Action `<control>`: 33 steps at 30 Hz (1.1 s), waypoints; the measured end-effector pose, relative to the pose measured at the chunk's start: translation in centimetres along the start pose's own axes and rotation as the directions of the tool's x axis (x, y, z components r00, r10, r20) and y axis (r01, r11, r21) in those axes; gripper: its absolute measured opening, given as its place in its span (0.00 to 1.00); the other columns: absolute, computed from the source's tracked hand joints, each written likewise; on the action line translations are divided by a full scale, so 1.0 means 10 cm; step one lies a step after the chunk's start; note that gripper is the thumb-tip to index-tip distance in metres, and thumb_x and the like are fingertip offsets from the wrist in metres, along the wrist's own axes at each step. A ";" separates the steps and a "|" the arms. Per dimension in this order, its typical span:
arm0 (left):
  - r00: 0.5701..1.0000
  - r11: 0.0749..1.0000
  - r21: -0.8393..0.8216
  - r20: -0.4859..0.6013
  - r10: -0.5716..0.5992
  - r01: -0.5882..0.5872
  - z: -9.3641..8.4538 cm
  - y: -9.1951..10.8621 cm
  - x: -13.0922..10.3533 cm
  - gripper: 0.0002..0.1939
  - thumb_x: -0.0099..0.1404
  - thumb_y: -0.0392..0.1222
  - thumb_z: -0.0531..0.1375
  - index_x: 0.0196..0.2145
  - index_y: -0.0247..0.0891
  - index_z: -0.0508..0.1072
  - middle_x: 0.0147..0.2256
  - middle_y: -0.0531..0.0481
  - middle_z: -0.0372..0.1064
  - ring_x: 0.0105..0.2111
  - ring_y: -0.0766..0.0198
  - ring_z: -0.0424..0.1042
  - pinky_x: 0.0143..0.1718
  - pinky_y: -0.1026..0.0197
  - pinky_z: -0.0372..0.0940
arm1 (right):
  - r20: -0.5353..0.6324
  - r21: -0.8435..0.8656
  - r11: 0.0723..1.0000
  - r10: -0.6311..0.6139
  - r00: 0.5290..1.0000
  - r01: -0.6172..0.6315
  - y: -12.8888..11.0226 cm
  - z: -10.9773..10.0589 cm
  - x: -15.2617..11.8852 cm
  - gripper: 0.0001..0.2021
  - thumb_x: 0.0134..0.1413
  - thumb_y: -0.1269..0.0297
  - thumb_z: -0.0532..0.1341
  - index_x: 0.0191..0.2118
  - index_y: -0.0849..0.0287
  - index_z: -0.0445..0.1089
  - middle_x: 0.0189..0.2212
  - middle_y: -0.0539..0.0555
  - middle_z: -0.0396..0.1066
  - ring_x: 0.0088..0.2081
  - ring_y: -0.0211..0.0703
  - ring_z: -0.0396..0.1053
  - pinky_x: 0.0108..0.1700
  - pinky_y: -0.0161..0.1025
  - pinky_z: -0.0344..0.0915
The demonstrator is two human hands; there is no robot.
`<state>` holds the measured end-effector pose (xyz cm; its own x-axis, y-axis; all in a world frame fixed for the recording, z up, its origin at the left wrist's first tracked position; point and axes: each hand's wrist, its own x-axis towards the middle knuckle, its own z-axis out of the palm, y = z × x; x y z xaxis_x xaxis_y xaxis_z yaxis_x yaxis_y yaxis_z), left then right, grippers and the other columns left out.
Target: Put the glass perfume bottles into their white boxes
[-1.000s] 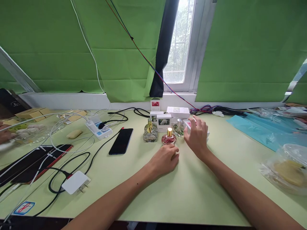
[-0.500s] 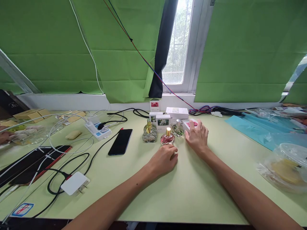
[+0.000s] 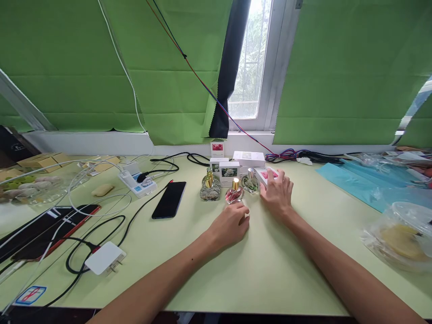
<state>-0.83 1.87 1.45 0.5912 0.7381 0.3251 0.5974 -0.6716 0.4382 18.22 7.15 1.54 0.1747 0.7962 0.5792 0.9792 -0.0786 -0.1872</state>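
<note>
My left hand point(image 3: 231, 222) rests low on the table with its fingers curled. They meet the near side of a pink perfume bottle point(image 3: 234, 194) with a gold cap, and hide its base. My right hand point(image 3: 278, 193) grips a small white box point(image 3: 262, 173) with a pink flower picture, its fingers over the top and right side. Between the hands stands a clear perfume bottle point(image 3: 250, 182) with a silver cap. Further left are greenish perfume bottles point(image 3: 209, 192) with gold caps, one behind another. Behind them stands a white box point(image 3: 229, 173) with a white flower picture.
More white boxes point(image 3: 249, 158) sit by the wall. Left of the bottles lies a black phone point(image 3: 169, 200), then a power strip point(image 3: 137, 181), cables and a white charger point(image 3: 105, 258). Blue sheeting point(image 3: 354, 182) and a plastic-wrapped container point(image 3: 401, 238) are on the right.
The pink bottle has shifted slightly left and away, and leans a little. Both my hands stay nearly in place. Another person's hand at the far left edge has gone from view.
</note>
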 end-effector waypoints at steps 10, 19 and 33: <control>0.999 1.000 0.008 -0.030 -0.019 0.019 -0.01 0.03 -0.01 0.11 0.67 0.32 0.54 0.27 0.37 0.69 0.31 0.47 0.69 0.31 0.62 0.68 0.34 0.60 0.63 | -0.020 0.024 1.000 -0.011 1.000 0.011 -0.08 -0.09 -0.04 0.24 0.61 0.61 0.59 0.62 0.60 0.63 0.59 0.71 0.60 0.52 0.64 0.65 0.51 0.55 0.61; 0.993 0.994 0.044 -0.068 -0.093 0.096 -0.02 0.05 -0.01 0.13 0.68 0.34 0.53 0.25 0.38 0.64 0.29 0.48 0.67 0.30 0.62 0.67 0.34 0.59 0.62 | -0.048 0.046 0.999 -0.023 0.999 0.025 -0.12 -0.13 -0.05 0.24 0.60 0.62 0.59 0.62 0.59 0.62 0.60 0.71 0.59 0.53 0.66 0.64 0.52 0.57 0.61; 0.996 0.997 0.012 -0.061 -0.070 0.071 -0.02 -0.01 0.01 0.11 0.66 0.32 0.54 0.26 0.38 0.66 0.28 0.48 0.68 0.30 0.62 0.67 0.34 0.60 0.60 | -0.145 0.106 0.993 -0.037 0.989 0.052 -0.14 -0.16 -0.05 0.22 0.60 0.63 0.58 0.59 0.59 0.62 0.60 0.70 0.57 0.56 0.65 0.60 0.54 0.57 0.60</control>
<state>-0.93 2.08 1.59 0.5140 0.7857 0.3442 0.6444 -0.6185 0.4496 16.94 5.94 2.81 0.1517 0.7033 0.6945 0.9705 0.0273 -0.2396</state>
